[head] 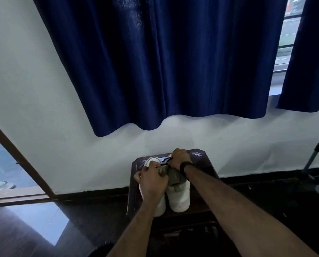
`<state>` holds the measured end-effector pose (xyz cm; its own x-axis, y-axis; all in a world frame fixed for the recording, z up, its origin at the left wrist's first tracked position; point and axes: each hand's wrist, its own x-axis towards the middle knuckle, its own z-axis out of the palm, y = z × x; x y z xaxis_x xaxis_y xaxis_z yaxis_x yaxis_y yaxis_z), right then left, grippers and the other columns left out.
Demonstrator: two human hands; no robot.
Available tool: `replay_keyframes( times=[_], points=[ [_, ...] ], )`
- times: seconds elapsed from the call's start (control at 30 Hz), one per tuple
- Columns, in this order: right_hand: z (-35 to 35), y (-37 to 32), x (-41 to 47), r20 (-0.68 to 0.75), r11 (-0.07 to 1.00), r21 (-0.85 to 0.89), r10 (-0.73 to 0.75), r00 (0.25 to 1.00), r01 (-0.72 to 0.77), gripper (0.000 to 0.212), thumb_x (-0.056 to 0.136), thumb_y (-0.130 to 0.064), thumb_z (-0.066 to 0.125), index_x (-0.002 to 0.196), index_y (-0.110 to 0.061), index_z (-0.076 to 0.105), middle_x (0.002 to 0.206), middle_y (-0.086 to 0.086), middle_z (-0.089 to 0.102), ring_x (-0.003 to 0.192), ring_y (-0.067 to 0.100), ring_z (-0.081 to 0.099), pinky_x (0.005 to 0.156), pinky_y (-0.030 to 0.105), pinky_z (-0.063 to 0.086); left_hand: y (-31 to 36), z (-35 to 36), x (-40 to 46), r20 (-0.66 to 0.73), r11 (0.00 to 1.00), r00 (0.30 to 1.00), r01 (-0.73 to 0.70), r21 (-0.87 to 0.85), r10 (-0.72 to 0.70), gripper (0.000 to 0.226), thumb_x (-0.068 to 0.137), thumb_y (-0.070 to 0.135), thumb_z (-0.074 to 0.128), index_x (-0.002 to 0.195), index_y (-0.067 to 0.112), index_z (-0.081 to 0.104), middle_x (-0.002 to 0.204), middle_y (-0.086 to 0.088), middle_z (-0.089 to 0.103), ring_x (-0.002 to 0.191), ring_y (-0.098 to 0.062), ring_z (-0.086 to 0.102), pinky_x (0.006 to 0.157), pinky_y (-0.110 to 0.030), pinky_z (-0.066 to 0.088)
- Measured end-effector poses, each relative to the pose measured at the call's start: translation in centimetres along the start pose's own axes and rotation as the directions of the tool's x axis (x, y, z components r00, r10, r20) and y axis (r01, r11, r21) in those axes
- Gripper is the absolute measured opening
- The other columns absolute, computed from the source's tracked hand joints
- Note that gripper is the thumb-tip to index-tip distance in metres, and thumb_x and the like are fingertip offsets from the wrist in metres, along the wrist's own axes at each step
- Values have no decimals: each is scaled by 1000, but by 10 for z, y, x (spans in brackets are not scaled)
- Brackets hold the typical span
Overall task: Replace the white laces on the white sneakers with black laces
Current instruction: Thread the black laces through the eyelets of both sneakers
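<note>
Now, by label:
Sneakers: two white sneakers point(179, 198) stand side by side on a dark stool point(201, 156), toes pointing to the far wall, heels near.
Black lace: a thin black lace point(165, 161) shows over the front of the shoes, running between the two hands; how far it is threaded I cannot tell.
Left hand: the left hand point(153, 179) lies over the left shoe, fingers curled and pinching near the lace end.
Right hand: the right hand point(181, 157) sits on the front of the right shoe, fingers curled down around the lace; a black band point(183, 167) circles the wrist.
Tongue: a grey tongue point(174, 178) stands up from the right shoe, just beside the left hand.
Behind: blue curtain point(173, 62) hangs above, against a white wall point(34, 89).
Left: a door frame point(19, 154) slants by the floor.
</note>
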<state>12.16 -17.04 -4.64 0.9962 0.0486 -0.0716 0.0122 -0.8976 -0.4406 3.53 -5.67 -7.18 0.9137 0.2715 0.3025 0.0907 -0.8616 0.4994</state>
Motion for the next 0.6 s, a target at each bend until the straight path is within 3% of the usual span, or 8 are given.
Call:
replay_keyframes(
  times=[0.13,0.27,0.37,0.43,0.5,0.6],
  points=[
    [0,-2,0,32,998,64,21,999,-23,42,94,-23,51,129,0,51,137,22,51,128,34,48,102,33,40,1,-2,-4,-34,1000,999,-10,-20,9,29,74,34,49,101,30,57,99,6,65,105,-16,54,84,-25,13],
    [0,5,3,122,936,351,-44,992,-2,37,97,-24,49,125,-2,61,135,16,57,121,29,53,99,30,40,3,-4,-4,-15,1000,1000,1,-27,-2,34,71,29,49,104,28,56,102,5,64,109,-16,53,87,-26,14],
    [-7,14,-8,97,782,623,-120,988,33,24,99,-11,47,101,1,67,99,12,69,84,14,60,76,23,46,6,-7,-7,7,999,1000,19,-42,-19,36,72,25,52,108,26,56,106,4,63,110,-17,53,91,-28,16],
    [-11,17,-19,85,666,746,-136,987,27,20,100,-7,45,88,-5,61,69,0,57,61,5,50,55,12,39,7,-9,-8,22,999,999,27,-47,-26,42,68,30,44,107,25,56,106,4,63,111,-18,53,93,-29,17],
    [-12,20,-25,74,618,785,-162,984,43,20,101,-8,46,83,-11,55,64,-3,44,57,6,39,47,9,34,10,-11,-9,7,997,999,32,-74,-31,45,64,30,41,107,26,55,105,6,62,112,-17,53,95,-32,21],
    [-9,25,-27,33,645,753,-234,972,130,17,100,-4,47,86,-12,54,68,-2,45,59,4,38,51,9,33,10,-13,0,-45,971,997,57,-234,-70,52,67,25,60,118,29,52,115,11,53,121,-18,45,100,-39,26]
  ],
)
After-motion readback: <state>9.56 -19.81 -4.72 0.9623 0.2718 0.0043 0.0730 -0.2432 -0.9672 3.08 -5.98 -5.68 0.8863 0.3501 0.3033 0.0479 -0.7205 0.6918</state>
